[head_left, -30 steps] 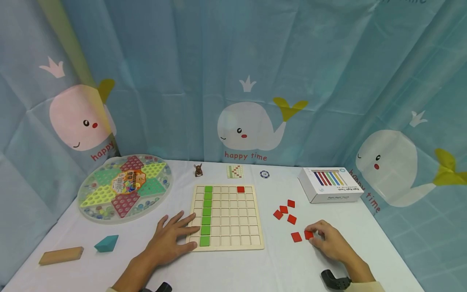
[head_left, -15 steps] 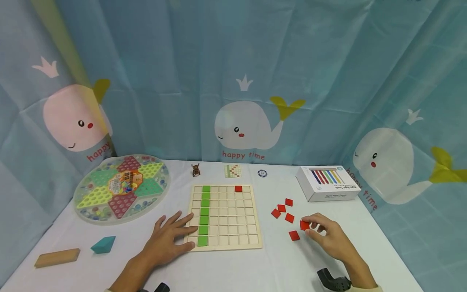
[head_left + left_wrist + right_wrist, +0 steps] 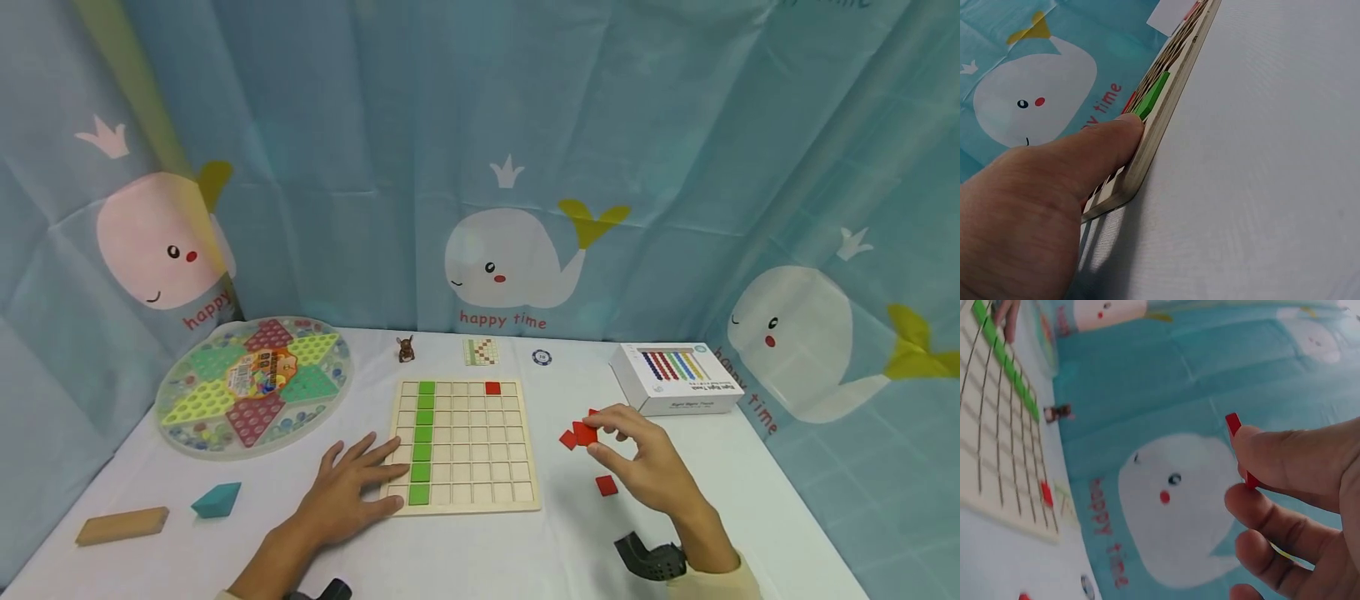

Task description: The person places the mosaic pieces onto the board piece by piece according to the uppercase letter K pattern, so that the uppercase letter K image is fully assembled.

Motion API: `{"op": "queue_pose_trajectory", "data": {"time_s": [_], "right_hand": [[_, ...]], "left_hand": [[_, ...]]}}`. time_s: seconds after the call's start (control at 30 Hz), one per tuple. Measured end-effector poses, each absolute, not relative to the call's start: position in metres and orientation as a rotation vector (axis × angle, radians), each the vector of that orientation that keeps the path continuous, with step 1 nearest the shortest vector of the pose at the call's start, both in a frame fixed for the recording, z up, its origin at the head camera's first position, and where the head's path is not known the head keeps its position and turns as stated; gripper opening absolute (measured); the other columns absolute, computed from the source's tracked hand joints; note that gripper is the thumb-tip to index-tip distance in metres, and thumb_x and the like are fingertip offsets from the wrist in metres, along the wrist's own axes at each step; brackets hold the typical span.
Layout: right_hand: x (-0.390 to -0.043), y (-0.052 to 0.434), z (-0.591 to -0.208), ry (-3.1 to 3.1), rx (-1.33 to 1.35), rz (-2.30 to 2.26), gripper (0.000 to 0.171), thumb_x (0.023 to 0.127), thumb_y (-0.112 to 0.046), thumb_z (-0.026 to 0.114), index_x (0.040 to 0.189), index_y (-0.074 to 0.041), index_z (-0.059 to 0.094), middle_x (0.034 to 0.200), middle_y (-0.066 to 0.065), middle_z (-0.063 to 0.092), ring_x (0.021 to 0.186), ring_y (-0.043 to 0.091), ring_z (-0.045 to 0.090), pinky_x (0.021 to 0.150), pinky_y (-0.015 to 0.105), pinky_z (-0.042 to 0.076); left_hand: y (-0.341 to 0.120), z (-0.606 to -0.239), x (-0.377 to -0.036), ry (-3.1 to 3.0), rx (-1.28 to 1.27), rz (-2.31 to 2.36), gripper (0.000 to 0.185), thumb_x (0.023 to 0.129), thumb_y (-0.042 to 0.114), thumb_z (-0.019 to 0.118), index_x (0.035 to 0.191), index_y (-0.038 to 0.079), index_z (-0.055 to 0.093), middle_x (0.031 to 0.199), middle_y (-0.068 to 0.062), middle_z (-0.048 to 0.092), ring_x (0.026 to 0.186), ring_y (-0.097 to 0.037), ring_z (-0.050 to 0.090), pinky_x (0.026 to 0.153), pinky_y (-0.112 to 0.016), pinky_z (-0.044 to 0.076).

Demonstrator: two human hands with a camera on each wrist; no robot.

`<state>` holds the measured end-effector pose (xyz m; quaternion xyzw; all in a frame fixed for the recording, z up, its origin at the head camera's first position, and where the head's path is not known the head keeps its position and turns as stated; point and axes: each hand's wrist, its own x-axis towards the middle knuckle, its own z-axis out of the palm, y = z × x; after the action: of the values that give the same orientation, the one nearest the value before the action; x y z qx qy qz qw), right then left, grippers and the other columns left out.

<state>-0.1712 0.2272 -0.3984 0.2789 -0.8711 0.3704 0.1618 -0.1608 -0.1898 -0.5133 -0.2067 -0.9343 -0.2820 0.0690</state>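
My right hand (image 3: 652,462) pinches a small red square tile (image 3: 585,433) between thumb and fingers. In the right wrist view, that red tile (image 3: 1233,424) is seen nearly edge-on, raised off the table. My left hand (image 3: 341,492) rests with spread fingers on the left edge of a wooden grid board (image 3: 480,467). Its thumb (image 3: 1110,147) lies by the board's corner, next to a green tile (image 3: 1152,97). A column of green tiles (image 3: 422,452) fills the board's second column. One red tile (image 3: 492,388) sits in the top row. More loose red tiles (image 3: 607,485) lie right of the board, some partly hidden behind the held tile and hand.
Behind the board stand a small brown animal figure (image 3: 406,349), a pattern card (image 3: 482,352) and a poker chip (image 3: 542,357). A white box (image 3: 678,381) is at the back right. On the left lie a Chinese checkers board (image 3: 255,387), a teal block (image 3: 216,501) and a wooden block (image 3: 122,527).
My right hand has picked the red tile up off the table and carried it left and toward the back. My left hand has stayed on the board's edge.
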Motion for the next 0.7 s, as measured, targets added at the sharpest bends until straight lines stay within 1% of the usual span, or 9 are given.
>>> {"op": "queue_pose_trajectory", "data": {"time_s": [0.1, 0.17, 0.33, 0.5, 0.57, 0.7], "right_hand": [[-0.178, 0.214, -0.395, -2.434, 0.866, 1.100, 0.037, 0.079, -0.003, 0.079, 0.113, -0.011, 0.069, 0.107, -0.004, 0.063, 0.094, 0.017, 0.056, 0.077, 0.028, 0.046], [-0.183, 0.206, -0.394, -2.418, 0.890, 1.138, 0.036, 0.079, -0.002, 0.078, 0.113, -0.011, 0.069, 0.106, -0.004, 0.062, 0.095, 0.018, 0.056, 0.078, 0.030, 0.046], [-0.199, 0.187, -0.399, -2.414, 0.881, 1.195, 0.029, 0.084, -0.007, 0.075, 0.113, -0.009, 0.069, 0.105, -0.007, 0.061, 0.093, 0.014, 0.055, 0.075, 0.032, 0.047], [-0.218, 0.166, -0.408, -2.403, 0.904, 1.222, 0.028, 0.085, -0.009, 0.074, 0.113, -0.005, 0.069, 0.104, -0.005, 0.062, 0.091, 0.015, 0.055, 0.074, 0.040, 0.047], [-0.225, 0.159, -0.411, -2.399, 0.904, 1.242, 0.029, 0.084, -0.008, 0.075, 0.113, -0.004, 0.069, 0.104, -0.003, 0.063, 0.090, 0.017, 0.055, 0.074, 0.044, 0.047], [-0.238, 0.145, -0.420, -2.428, 0.873, 1.262, 0.029, 0.084, -0.009, 0.075, 0.112, -0.003, 0.069, 0.102, 0.000, 0.063, 0.089, 0.023, 0.056, 0.072, 0.046, 0.047]], "left_hand": [[-0.189, -0.514, -0.161, -2.795, -0.627, -0.855, 0.046, 0.080, 0.055, 0.070, 0.117, 0.028, 0.072, 0.143, 0.004, 0.049, 0.136, -0.035, 0.032, 0.105, -0.063, 0.008], [-0.188, -0.514, -0.161, -2.787, -0.633, -0.859, 0.047, 0.080, 0.056, 0.070, 0.116, 0.027, 0.072, 0.142, 0.003, 0.050, 0.136, -0.036, 0.033, 0.104, -0.064, 0.008], [-0.188, -0.514, -0.161, -2.786, -0.640, -0.855, 0.047, 0.080, 0.057, 0.069, 0.117, 0.027, 0.072, 0.142, 0.002, 0.050, 0.135, -0.036, 0.033, 0.104, -0.064, 0.009], [-0.188, -0.513, -0.161, -2.795, -0.633, -0.847, 0.047, 0.080, 0.057, 0.069, 0.117, 0.028, 0.072, 0.142, 0.004, 0.050, 0.136, -0.036, 0.033, 0.104, -0.064, 0.009], [-0.188, -0.513, -0.161, -2.795, -0.639, -0.851, 0.047, 0.080, 0.057, 0.069, 0.117, 0.027, 0.072, 0.142, 0.003, 0.050, 0.136, -0.036, 0.033, 0.104, -0.064, 0.008], [-0.189, -0.513, -0.162, -2.817, -0.631, -0.858, 0.048, 0.080, 0.058, 0.068, 0.118, 0.027, 0.072, 0.143, 0.004, 0.049, 0.137, -0.035, 0.031, 0.104, -0.064, 0.007]]}}
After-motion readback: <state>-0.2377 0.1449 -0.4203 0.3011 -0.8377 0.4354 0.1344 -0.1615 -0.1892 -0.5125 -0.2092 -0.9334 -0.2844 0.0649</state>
